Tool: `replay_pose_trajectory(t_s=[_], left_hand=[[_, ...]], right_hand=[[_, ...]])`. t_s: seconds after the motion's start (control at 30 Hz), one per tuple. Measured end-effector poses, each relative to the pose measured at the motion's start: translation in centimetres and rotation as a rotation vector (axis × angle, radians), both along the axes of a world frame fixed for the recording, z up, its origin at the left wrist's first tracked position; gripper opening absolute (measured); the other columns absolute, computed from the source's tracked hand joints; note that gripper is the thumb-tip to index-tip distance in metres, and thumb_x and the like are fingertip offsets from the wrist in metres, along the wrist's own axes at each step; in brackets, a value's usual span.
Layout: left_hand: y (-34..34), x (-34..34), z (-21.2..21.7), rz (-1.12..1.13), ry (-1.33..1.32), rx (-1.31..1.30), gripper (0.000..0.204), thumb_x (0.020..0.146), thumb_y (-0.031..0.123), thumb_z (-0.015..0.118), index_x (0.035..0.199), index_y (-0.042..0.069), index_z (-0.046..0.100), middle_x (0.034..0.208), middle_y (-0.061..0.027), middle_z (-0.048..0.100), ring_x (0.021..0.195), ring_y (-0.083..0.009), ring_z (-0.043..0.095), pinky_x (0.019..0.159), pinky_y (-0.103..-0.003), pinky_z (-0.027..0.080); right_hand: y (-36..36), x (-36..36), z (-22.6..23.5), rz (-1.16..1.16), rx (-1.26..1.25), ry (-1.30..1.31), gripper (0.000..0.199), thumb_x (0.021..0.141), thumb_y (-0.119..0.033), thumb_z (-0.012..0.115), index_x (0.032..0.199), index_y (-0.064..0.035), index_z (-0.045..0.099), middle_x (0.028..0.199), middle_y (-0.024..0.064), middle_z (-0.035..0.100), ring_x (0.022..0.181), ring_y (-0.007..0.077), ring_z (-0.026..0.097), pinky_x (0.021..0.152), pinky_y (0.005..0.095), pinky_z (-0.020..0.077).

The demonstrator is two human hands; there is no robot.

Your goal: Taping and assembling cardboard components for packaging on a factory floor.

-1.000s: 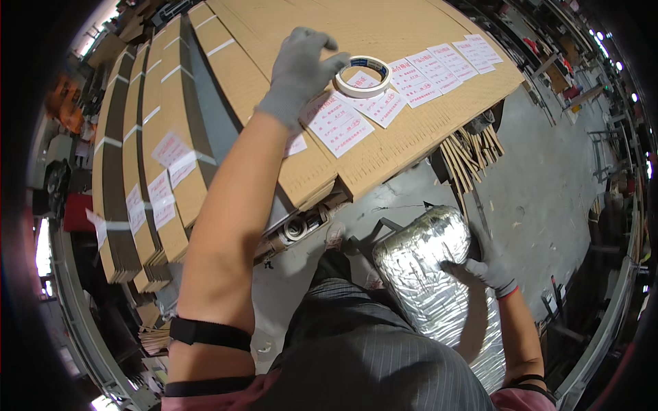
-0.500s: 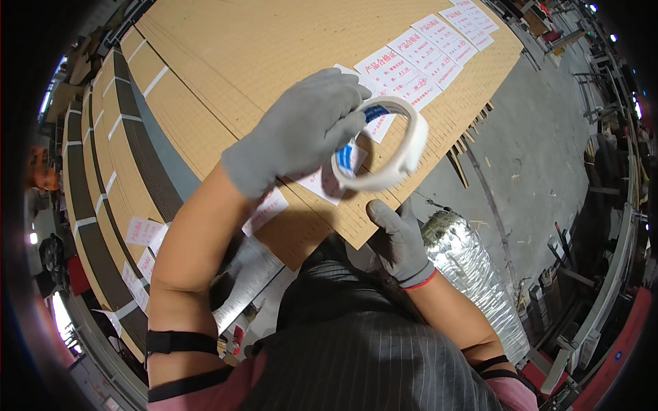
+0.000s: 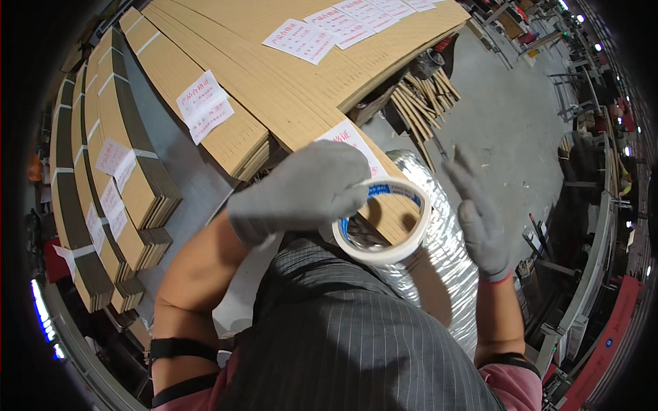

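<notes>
I see left hand, gray-gloved, grasping left rim of white tape roll; roll sits near center, over near end of cardboard strip, contact unclear to me. Right hand released, fingers extended, at right side of silver foil bundle; I can't tell if touching. Printed labels lie on far cardboard. Strapped cardboard stacks stand left; thin sticks far right of strip.

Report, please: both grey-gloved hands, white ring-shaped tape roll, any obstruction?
Left gloved hand grips tape roll. Right gloved hand open, nothing visible in it. Roll partly hides long brown cardboard strip.
</notes>
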State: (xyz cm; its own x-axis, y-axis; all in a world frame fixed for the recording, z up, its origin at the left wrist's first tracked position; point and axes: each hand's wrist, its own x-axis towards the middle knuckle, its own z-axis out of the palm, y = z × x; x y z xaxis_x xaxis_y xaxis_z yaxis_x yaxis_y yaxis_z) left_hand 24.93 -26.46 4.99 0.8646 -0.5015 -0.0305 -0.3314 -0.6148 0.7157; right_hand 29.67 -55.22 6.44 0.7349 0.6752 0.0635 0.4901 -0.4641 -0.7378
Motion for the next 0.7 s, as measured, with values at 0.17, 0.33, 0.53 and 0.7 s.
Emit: replay_pose_trajectory(t_s=[0.17, 0.33, 0.53, 0.7], left_hand=[[-2.2, -1.2, 2.0, 0.105, -0.049, -0.446, 0.025, 0.086, 0.021, 0.058, 0.084, -0.004, 0.058, 0.076, -0.0090, 0.054, 0.073, -0.0204, 0.056, 0.070, -0.034, 0.046], [-3.3, -6.2, 1.6, 0.438, 0.241, -0.223, 0.018, 0.083, 0.017, 0.064, 0.088, -0.001, 0.065, 0.086, -0.0126, 0.065, 0.075, -0.0173, 0.062, 0.068, -0.030, 0.050], [0.8, -12.4, -3.1, 0.509, 0.054, -0.533, 0.019, 0.088, 0.008, 0.057, 0.070, 0.006, 0.060, 0.065, -0.0073, 0.061, 0.061, -0.0133, 0.061, 0.051, -0.028, 0.045], [-1.1, -5.0, -18.7, 0.341, 0.499, -1.016, 0.026, 0.083, 0.014, 0.070, 0.105, 0.000, 0.063, 0.100, -0.0122, 0.067, 0.085, -0.0213, 0.065, 0.073, -0.032, 0.052]], right_hand=[[4.5, 2.0, 7.1, 0.740, 0.327, 0.173, 0.035, 0.093, -0.033, 0.057, 0.099, -0.0004, 0.067, 0.127, 0.0220, 0.056, 0.134, 0.0314, 0.042, 0.115, 0.0478, 0.0193], [6.7, 2.8, 4.5, 0.757, -0.019, -0.181, 0.029, 0.091, -0.033, 0.058, 0.073, -0.0099, 0.061, 0.072, 0.0057, 0.058, 0.070, 0.0254, 0.059, 0.089, 0.0390, 0.0412], [7.7, 8.6, 3.0, 0.761, -0.158, 0.023, 0.018, 0.082, -0.029, 0.069, 0.079, -0.0116, 0.068, 0.076, 0.0067, 0.064, 0.077, 0.0244, 0.064, 0.095, 0.0410, 0.0417], [7.9, 13.6, -10.3, 0.759, -0.462, 0.137, 0.016, 0.090, -0.013, 0.059, 0.096, -0.0010, 0.068, 0.106, 0.0168, 0.066, 0.087, 0.0213, 0.066, 0.086, 0.0386, 0.0491]])
